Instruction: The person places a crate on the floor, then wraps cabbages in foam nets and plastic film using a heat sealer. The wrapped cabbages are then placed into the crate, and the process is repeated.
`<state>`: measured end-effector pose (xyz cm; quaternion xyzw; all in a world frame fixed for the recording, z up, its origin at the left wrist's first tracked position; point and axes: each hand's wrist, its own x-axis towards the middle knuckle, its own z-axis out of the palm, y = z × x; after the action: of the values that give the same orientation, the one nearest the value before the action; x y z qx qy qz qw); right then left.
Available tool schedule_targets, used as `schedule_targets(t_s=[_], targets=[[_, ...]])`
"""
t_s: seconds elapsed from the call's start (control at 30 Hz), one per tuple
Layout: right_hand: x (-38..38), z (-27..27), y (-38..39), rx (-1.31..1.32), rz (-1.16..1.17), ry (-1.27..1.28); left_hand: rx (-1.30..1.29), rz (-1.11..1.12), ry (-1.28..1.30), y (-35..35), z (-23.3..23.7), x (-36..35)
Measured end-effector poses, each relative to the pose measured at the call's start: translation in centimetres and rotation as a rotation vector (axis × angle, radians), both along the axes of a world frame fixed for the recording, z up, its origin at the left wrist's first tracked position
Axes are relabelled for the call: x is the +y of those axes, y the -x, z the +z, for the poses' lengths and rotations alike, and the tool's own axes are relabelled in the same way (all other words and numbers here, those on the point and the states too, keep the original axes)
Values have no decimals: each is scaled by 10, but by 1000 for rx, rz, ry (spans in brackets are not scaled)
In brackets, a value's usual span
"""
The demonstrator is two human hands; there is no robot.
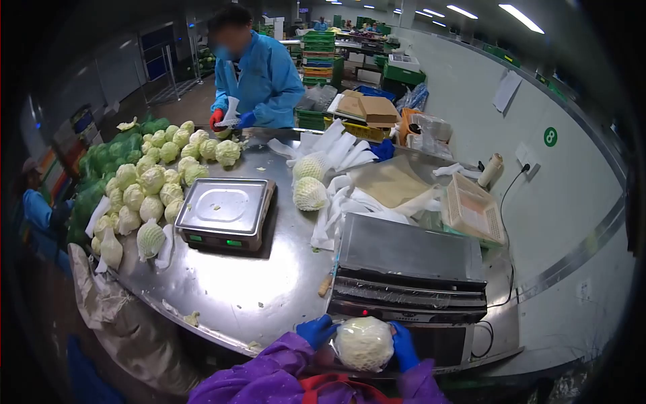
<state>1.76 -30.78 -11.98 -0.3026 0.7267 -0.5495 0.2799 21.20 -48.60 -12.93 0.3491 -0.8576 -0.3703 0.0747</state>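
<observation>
A pale cabbage (364, 345) in clear plastic film sits in front of me, at the near edge of the wrapping machine (410, 286). My left hand (316, 331), in a blue glove, grips its left side, where the film is bunched. On the opposite side my right hand (405, 345), also blue-gloved, holds the cabbage with the fingers partly hidden behind it. A small red light glows on the machine just beyond the cabbage.
A weighing scale (225, 209) stands mid-table beside a heap of cabbages (151, 180). White foam net sleeves (334, 149) and two netted cabbages (309, 193) lie behind the machine. A plastic basket (473, 210) is at right. Across the table, a co-worker (266, 77) handles a sleeve.
</observation>
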Motion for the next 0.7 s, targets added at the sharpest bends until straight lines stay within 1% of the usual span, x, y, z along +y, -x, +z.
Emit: schedule_targets(t_s=[0.1, 0.13, 0.17, 0.2, 0.23, 0.27, 0.3, 0.37, 0.4, 0.43, 0.47, 0.5, 0.53, 0.57, 0.63, 0.7], targets=[[-35, 33, -30, -584, 120, 157, 193, -134, 1, -10, 0, -1], [-36, 33, -33, -696, 150, 162, 173, -101, -45, -16, 3, 0], [-40, 31, -36, -807, 182, 174, 224, -38, -115, -20, 9, 1], [-44, 26, -39, -922, 213, 186, 271, 22, -186, -27, 25, 6], [-47, 24, -42, -892, 315, 231, 315, 83, -262, -35, 39, 13], [-51, 25, -49, -1016, 458, 360, 365, 82, -285, -42, 53, 16], [-59, 40, -62, -1139, 600, 489, 451, -12, -340, -48, 66, 13], [-74, 70, -85, -1472, 821, 589, 617, -206, -447, -57, 94, -7], [-81, 85, -96, -1638, 935, 622, 625, -323, -630, -57, 101, -22], [-86, 95, -104, -1724, 1004, 626, 664, -443, -769, -52, 134, -35], [-90, 99, -108, -1715, 989, 607, 656, -547, -642, -44, 140, -51], [-93, 101, -110, -1699, 973, 576, 745, -644, -661, -32, 141, -56], [-93, 99, -110, -1589, 861, 522, 772, -779, -417, -18, 150, -57], [-90, 93, -109, -1456, 743, 438, 746, -864, -653, -11, 145, -47], [-78, 80, -102, -1181, 534, 226, 600, -1073, -1164, -4, 138, -38], [-47, 65, -90, -965, 383, 4, 523, -1033, -1687, -6, 128, -16]])
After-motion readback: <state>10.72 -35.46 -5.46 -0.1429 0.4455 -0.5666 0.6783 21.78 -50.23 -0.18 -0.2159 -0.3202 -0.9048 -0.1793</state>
